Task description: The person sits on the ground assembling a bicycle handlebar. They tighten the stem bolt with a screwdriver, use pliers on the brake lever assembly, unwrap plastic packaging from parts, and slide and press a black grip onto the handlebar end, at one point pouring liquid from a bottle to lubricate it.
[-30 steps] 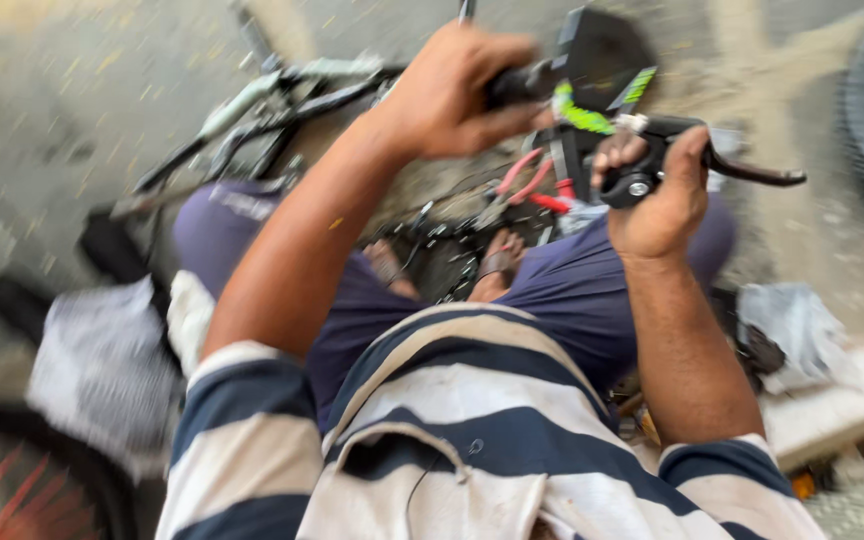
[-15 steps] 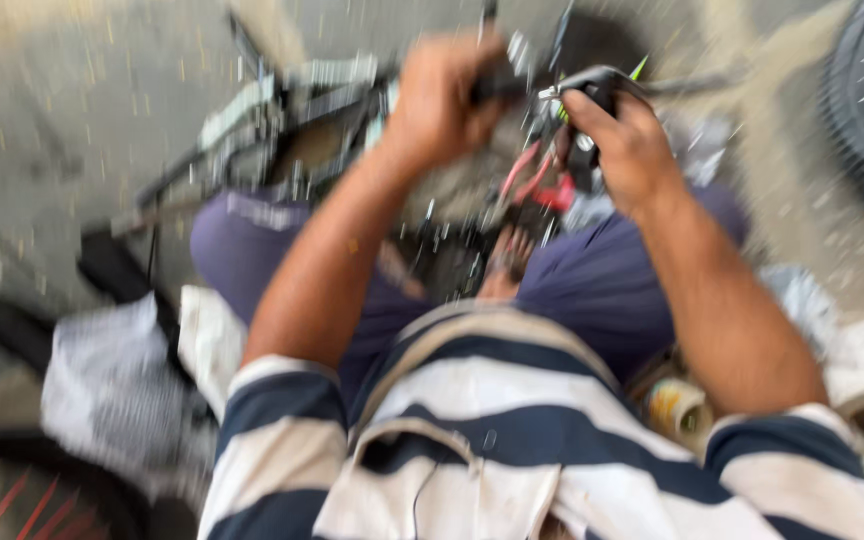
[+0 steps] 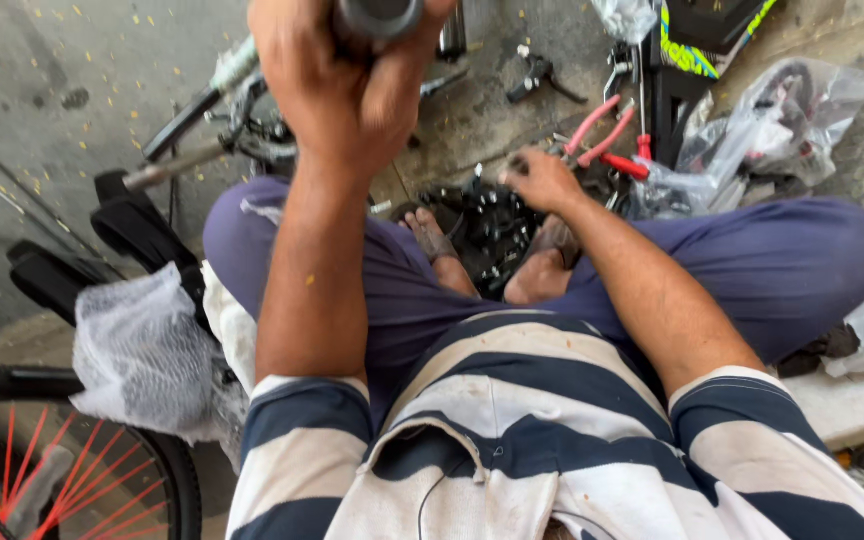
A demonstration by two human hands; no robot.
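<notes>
Left hand (image 3: 347,85) clenched round a dark tube (image 3: 380,15) at 12 o'clock; right hand (image 3: 542,178) curled over small black parts (image 3: 487,225) near red pliers (image 3: 602,140) at 1 o'clock.

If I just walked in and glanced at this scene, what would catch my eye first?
Probably the left hand, raised close to the camera at the top and gripping a dark round handlebar end. Next, the right hand reaching down into a pile of small black parts between the crossed legs, with red-handled pliers just beyond it. At bottom left, a wheel with red spokes stands out.
</notes>
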